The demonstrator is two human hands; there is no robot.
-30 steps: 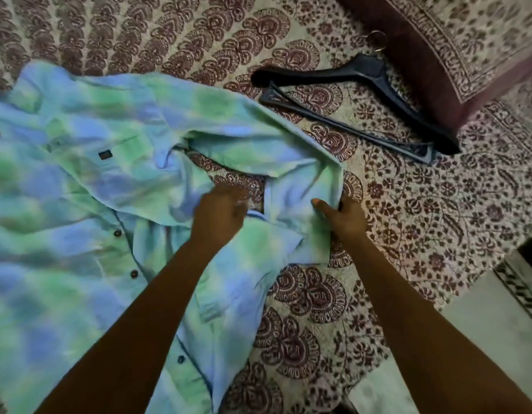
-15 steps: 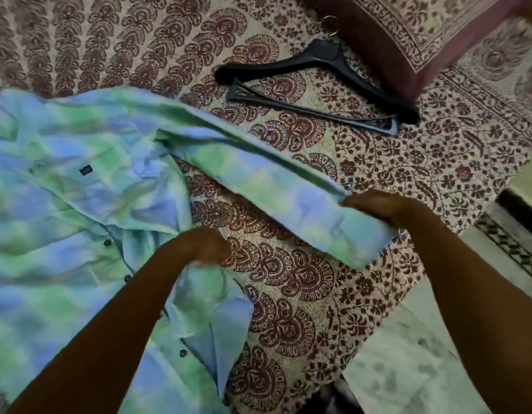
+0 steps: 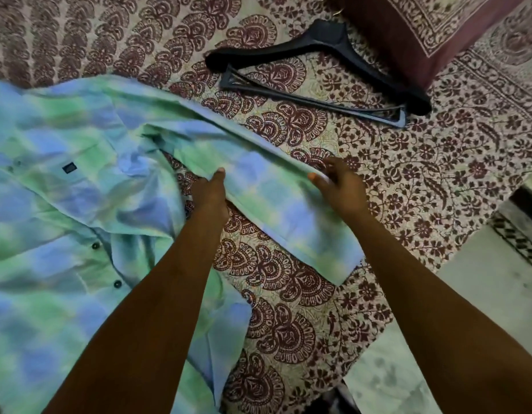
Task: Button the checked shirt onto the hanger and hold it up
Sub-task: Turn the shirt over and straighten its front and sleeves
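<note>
I have my left hand pinching the near edge of the checked shirt's open front panel, and my right hand with fingers curled on the same panel's far edge. To do this well I should spread it flat and uncreased. The shirt, soft blue-green, unbuttoned, lies rumpled left of the black hanger, well apart from it.

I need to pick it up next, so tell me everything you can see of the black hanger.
The black hanger looks like moulded plastic, with broad sloping shoulders and a thinner, greyer crossbar below. It lies flat on the patterned bedsheet, beyond the checked shirt and clear of it. Its far shoulder end rests against the maroon pillow; the hook is barely visible there. Neither hand touches it.
</note>
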